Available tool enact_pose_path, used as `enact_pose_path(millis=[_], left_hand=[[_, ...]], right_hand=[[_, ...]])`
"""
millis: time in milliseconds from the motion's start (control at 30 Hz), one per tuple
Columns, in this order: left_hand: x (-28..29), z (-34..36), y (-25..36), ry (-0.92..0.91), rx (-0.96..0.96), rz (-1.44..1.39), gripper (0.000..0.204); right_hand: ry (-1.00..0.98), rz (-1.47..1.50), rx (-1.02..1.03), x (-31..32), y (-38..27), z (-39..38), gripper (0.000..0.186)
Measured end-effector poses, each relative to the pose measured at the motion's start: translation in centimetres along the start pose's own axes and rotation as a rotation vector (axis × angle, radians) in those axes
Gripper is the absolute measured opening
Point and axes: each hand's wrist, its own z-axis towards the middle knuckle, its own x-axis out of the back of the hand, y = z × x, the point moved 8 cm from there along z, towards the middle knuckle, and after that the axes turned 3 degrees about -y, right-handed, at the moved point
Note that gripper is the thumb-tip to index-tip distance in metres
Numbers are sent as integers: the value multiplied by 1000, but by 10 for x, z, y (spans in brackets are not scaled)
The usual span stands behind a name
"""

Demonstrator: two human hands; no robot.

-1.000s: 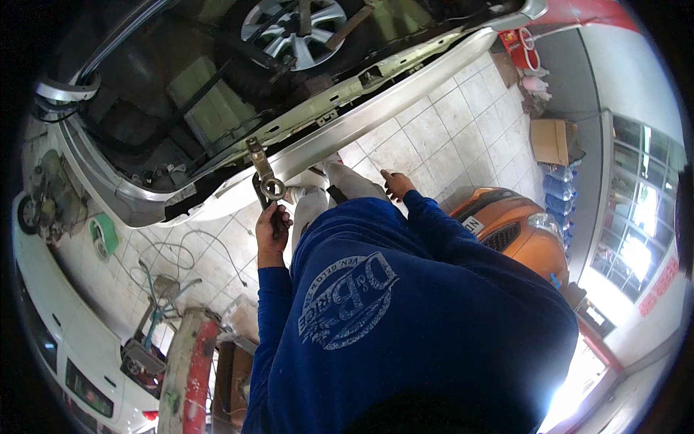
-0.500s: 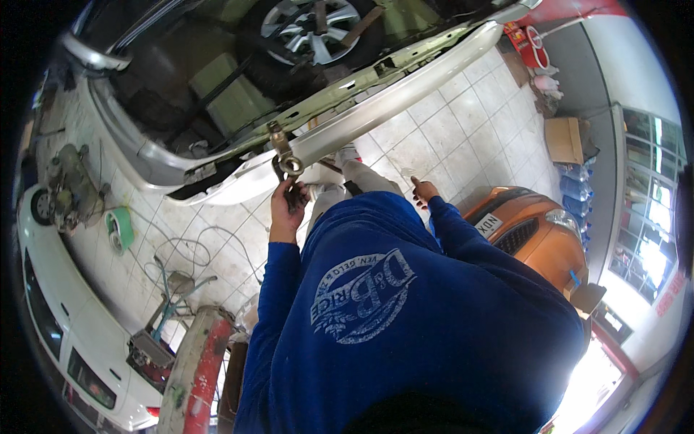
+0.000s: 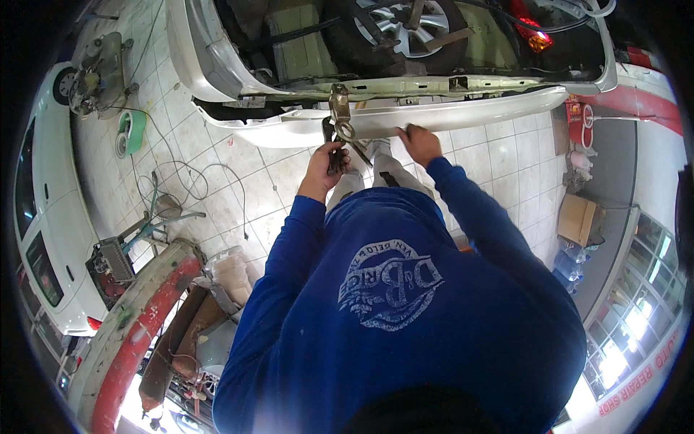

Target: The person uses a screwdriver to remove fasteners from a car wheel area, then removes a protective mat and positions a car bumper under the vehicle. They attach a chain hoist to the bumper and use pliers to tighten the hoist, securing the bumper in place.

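My left hand (image 3: 318, 172) is closed around a dark metal tool (image 3: 335, 155) whose exact kind is hard to make out. Just beyond it, a metal clamp (image 3: 340, 107) with a ring at its near end lies across the white bumper (image 3: 426, 121). The clamp's far end meets the bare rear panel (image 3: 405, 89) of the car; whether it bites there is unclear. My right hand (image 3: 421, 145), fingers curled, is at the bumper's near edge, to the right of the clamp. Nothing shows in it.
A wheel (image 3: 405, 32) lies in the car's open rear, beside a red tail light (image 3: 533, 36). On the left are a white car (image 3: 65, 210), a green-and-white round object (image 3: 130, 134), loose cable (image 3: 191, 170) and a red-and-grey beam (image 3: 141, 318). A cardboard box (image 3: 577, 219) stands right.
My right hand has come forward to the bumper's edge, its fingers curling in. The view has turned and shifted, so the car appears straighter. My left hand keeps the dark tool near the clamp.
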Motion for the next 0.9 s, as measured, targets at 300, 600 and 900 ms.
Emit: enact_pose_path(millis=[300, 600, 900], left_hand=[[-11, 5, -3, -16, 25, 5, 14], [-16, -1, 0, -20, 23, -6, 14], [-24, -4, -1, 18, 29, 11, 10]], right_hand=[[-54, -229, 390, 28, -130, 153, 68], [-167, -284, 518, -5, -150, 172, 59], [-173, -82, 313, -21, -131, 183, 50]])
